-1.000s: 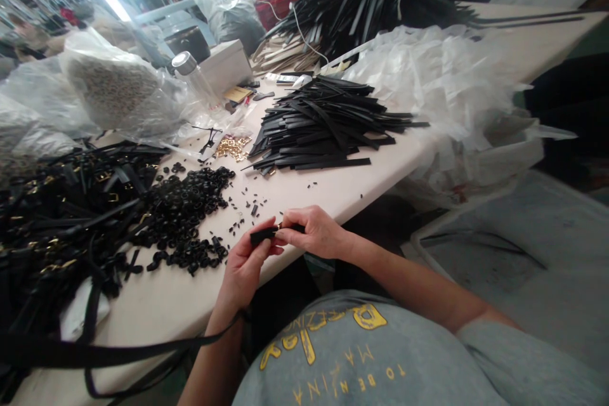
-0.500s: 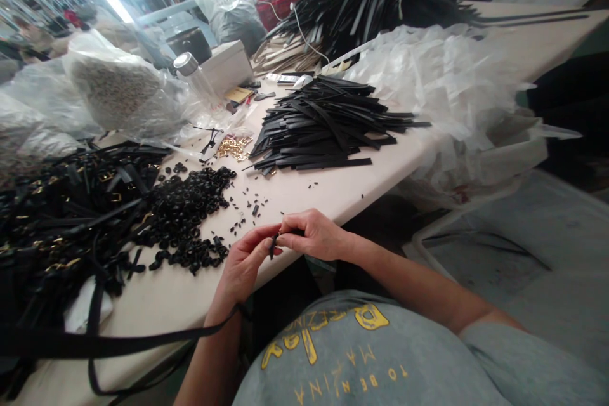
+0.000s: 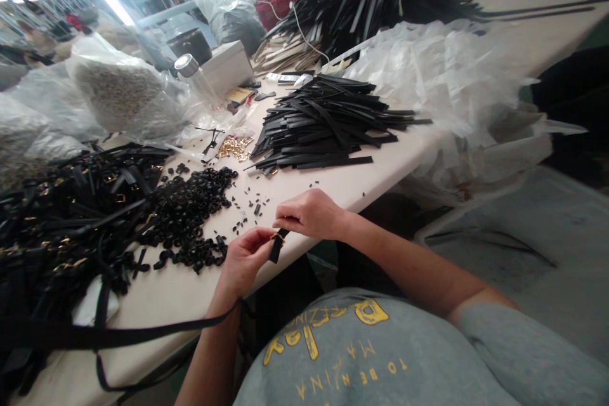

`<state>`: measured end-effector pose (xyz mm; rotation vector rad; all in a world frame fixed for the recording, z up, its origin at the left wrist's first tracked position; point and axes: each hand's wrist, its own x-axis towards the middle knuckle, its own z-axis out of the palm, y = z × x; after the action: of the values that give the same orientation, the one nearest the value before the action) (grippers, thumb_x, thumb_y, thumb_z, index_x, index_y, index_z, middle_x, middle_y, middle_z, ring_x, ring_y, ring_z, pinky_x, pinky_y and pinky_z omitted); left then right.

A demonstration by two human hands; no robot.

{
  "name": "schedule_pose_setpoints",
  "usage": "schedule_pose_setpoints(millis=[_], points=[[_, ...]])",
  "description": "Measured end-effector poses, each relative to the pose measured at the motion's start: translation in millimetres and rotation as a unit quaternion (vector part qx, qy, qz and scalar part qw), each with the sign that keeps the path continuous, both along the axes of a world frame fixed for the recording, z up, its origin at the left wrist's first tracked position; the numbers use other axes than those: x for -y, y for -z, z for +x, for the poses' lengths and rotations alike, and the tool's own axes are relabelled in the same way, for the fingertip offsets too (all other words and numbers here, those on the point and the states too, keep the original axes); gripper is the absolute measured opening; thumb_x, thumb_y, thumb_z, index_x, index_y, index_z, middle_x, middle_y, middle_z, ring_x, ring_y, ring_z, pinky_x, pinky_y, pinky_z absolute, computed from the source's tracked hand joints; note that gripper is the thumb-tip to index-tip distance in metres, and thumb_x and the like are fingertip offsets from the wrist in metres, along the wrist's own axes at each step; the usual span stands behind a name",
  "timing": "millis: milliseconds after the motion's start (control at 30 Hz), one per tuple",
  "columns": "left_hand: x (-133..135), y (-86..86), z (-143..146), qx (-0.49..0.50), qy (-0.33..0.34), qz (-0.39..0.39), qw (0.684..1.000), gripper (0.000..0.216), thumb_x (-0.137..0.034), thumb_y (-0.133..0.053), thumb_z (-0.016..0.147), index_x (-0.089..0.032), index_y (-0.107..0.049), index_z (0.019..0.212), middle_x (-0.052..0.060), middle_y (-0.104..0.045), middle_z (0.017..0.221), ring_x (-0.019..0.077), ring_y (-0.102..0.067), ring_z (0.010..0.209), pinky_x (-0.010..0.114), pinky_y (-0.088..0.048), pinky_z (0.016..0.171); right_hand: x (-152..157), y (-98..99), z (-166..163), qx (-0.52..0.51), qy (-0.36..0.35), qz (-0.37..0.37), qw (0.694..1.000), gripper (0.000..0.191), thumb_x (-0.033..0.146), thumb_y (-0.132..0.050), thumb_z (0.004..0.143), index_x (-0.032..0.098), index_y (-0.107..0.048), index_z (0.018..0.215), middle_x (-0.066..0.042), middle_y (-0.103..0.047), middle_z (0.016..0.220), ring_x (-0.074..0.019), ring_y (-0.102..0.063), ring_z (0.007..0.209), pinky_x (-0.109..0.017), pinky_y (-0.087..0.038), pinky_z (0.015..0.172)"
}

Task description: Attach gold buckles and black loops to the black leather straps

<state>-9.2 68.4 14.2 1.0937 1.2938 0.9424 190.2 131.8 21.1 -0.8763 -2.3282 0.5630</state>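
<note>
Both hands hold a black strap (image 3: pixel 275 250) with a small gold buckle (image 3: pixel 278 238) on it, over the table's front edge. My left hand (image 3: pixel 245 260) pinches the buckle end between thumb and fingers. My right hand (image 3: pixel 311 214) is closed on the strap just above the buckle, knuckles up. Left of my hands lies a heap of small black loops (image 3: pixel 195 216). Behind it is a little pile of gold buckles (image 3: pixel 235 148). A stack of black strips (image 3: pixel 318 120) lies farther back.
Tangled black straps with gold buckles (image 3: pixel 71 222) cover the table's left side; one long strap (image 3: pixel 143 333) reaches toward my left forearm. Clear plastic bags (image 3: pixel 118 89) stand at back left. White plastic sheeting (image 3: pixel 428 70) drapes over the right edge, above a translucent bin (image 3: pixel 523 279).
My right hand has moved slightly up and back from the left. The strap end and its gold buckle now show between my hands, where fingers mostly covered them before.
</note>
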Motion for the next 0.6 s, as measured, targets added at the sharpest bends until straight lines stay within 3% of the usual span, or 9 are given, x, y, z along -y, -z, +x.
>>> schedule_pose_setpoints(millis=[67, 200, 333, 400, 533, 600], points=[[-2, 2.5, 1, -0.006, -0.005, 0.002, 1.0, 0.024, -0.035, -0.084, 0.066, -0.015, -0.074, 0.075, 0.005, -0.072, 0.069, 0.0151, -0.063, 0.063, 0.024, -0.05, 0.06, -2, -3.4, -1, -0.03, 0.039, 0.043, 0.998, 0.023, 0.032, -0.055, 0.097, 0.019, -0.065, 0.08, -0.004, -0.068, 0.081, -0.0155, -0.058, 0.074, -0.026, -0.035, 0.067], [-8, 8.7, 5, 0.046, -0.103, 0.025, 0.993, 0.022, -0.034, -0.081, 0.067, -0.016, -0.07, 0.074, 0.001, -0.067, 0.062, 0.0117, -0.059, 0.057, 0.022, -0.047, 0.058, 2, -1.8, -3, -0.133, 0.12, 0.048, 0.983, 0.019, 0.028, -0.053, 0.097, 0.018, -0.064, 0.085, -0.009, -0.068, 0.098, -0.018, -0.061, 0.09, -0.029, -0.042, 0.082], [-11, 10.2, 11, 0.108, -0.143, 0.047, 0.983, 0.02, -0.03, -0.082, 0.064, -0.017, -0.07, 0.073, -0.001, -0.064, 0.061, 0.0095, -0.055, 0.055, 0.021, -0.045, 0.057, 13, 12.3, -8, -0.084, 0.067, -0.077, 0.991, 0.018, 0.033, -0.066, 0.09, 0.017, -0.067, 0.081, -0.003, -0.067, 0.081, -0.0147, -0.06, 0.074, -0.025, -0.042, 0.07], [-11, 10.1, 15, 0.125, -0.136, 0.049, 0.982, 0.02, -0.03, -0.083, 0.063, -0.017, -0.072, 0.074, 0.0, -0.067, 0.066, 0.0087, -0.054, 0.056, 0.021, -0.045, 0.058, 18, 19.1, -11, -0.102, 0.034, -0.141, 0.984, 0.018, 0.035, -0.068, 0.089, 0.017, -0.07, 0.089, -0.003, -0.069, 0.084, -0.0146, -0.062, 0.076, -0.025, -0.043, 0.071], [-9, 11.0, 20, 0.141, -0.13, 0.028, 0.981, 0.024, -0.033, -0.086, 0.062, -0.018, -0.074, 0.076, 0.002, -0.072, 0.076, 0.0087, -0.056, 0.059, 0.02, -0.045, 0.058, 21, 26.8, -20, -0.243, 0.031, -0.204, 0.948, 0.023, 0.038, -0.07, 0.087, 0.017, -0.072, 0.096, -0.005, -0.071, 0.095, -0.0169, -0.064, 0.088, -0.029, -0.048, 0.083], [-7, 11.8, 22, 0.147, -0.134, 0.024, 0.98, 0.024, -0.033, -0.087, 0.062, -0.018, -0.074, 0.075, 0.002, -0.072, 0.076, 0.0087, -0.057, 0.06, 0.02, -0.046, 0.058, 23, 28.4, -25, -0.325, 0.016, -0.265, 0.907, 0.03, 0.044, -0.072, 0.084, 0.016, -0.073, 0.094, -0.006, -0.07, 0.095, -0.0175, -0.064, 0.087, -0.031, -0.05, 0.083]])
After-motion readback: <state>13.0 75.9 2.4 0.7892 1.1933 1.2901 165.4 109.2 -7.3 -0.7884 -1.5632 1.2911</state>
